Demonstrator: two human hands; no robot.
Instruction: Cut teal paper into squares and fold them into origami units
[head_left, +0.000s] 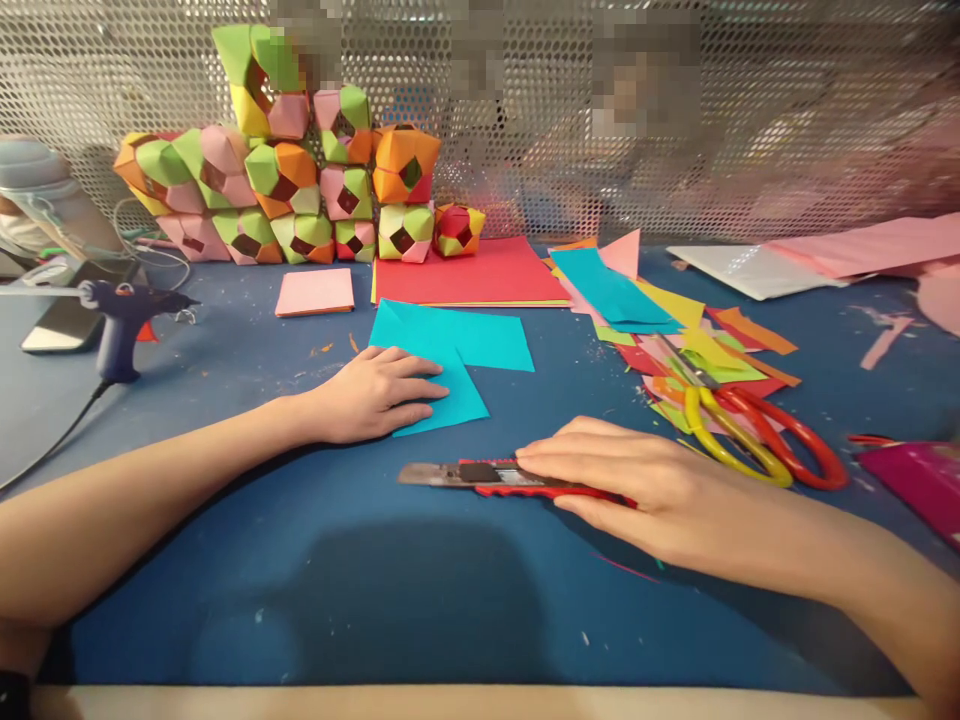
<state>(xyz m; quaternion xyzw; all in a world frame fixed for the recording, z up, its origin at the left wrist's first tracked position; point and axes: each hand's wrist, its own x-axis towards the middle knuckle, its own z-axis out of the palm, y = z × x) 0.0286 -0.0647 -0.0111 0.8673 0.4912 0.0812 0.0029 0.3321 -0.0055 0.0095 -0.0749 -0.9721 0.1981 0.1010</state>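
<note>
My left hand (386,393) lies flat, fingers a little apart, on a turquoise paper piece (457,405). Another turquoise sheet (487,338) sits just behind, overlapping it. Nearer the table's front, my right hand (622,480) grips a red utility knife (499,474) from above, with thumb and fingers on either side of its handle. The knife's blade is out, points left and is held level, close to the table. Part of the handle is hidden under my fingers.
Folded paper modules (285,180) stand stacked against a perforated metal screen (540,150). Red sheets (465,270) and a pink paper stack (315,291) lie before them. Scissors (739,440) rest on paper scraps (720,350) at right. A glue gun (124,325) stands left.
</note>
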